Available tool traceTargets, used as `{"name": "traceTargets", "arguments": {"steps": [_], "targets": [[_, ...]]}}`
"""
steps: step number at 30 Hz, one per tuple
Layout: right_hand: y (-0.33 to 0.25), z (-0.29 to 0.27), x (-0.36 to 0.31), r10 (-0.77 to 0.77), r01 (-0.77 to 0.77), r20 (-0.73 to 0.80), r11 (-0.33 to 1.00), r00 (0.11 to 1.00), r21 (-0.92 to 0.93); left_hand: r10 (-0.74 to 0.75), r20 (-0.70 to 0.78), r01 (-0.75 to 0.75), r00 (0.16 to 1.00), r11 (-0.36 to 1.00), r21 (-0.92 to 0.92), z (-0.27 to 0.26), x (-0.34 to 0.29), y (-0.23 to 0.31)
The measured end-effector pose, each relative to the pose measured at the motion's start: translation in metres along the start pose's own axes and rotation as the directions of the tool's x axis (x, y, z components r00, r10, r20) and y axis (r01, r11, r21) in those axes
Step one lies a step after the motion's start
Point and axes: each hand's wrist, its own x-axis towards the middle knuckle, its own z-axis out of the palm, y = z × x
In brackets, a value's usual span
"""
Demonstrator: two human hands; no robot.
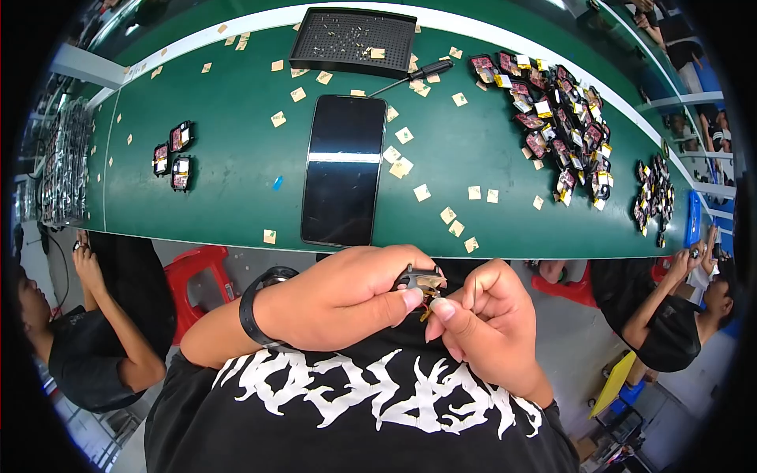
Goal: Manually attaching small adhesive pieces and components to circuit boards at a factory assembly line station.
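Observation:
Just off the table's front edge, my left hand (359, 296) grips a small black electronic housing (412, 277) between thumb and fingers. A bit of yellow film or tape (426, 313) shows at its lower side. My right hand (493, 319) is closed in a pinch against the housing, thumb tip at its right side. A thin dark sliver shows by the right index finger. What the right fingertips hold is too small to make out.
On the green table (236, 169) lie a large phone (343, 189), a screwdriver (430, 71), a black tray (353, 39) of small parts and scattered paper squares. Similar housings form a pile (560, 130) at right, a small group (180, 172) at left. Two people sit nearby.

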Motion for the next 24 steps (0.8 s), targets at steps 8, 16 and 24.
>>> {"name": "traceTargets", "arguments": {"steps": [8,16,24], "targets": [[0.004,-0.003,-0.003,0.040,-0.040,0.006,0.999,0.999,-0.015,0.098,-0.102,-0.078,0.990,0.979,0.187,0.005,0.000,0.001],[0.009,-0.003,0.000,-0.260,0.258,-0.057,0.966,0.964,-0.027,-0.074,-0.073,0.071,0.995,0.997,-0.040,0.003,-0.002,0.001],[-0.006,0.002,0.017,-0.550,0.378,0.030,0.532,0.835,-0.758,-0.032,-0.091,0.047,0.995,0.985,0.166,0.012,-0.001,0.007]]}}
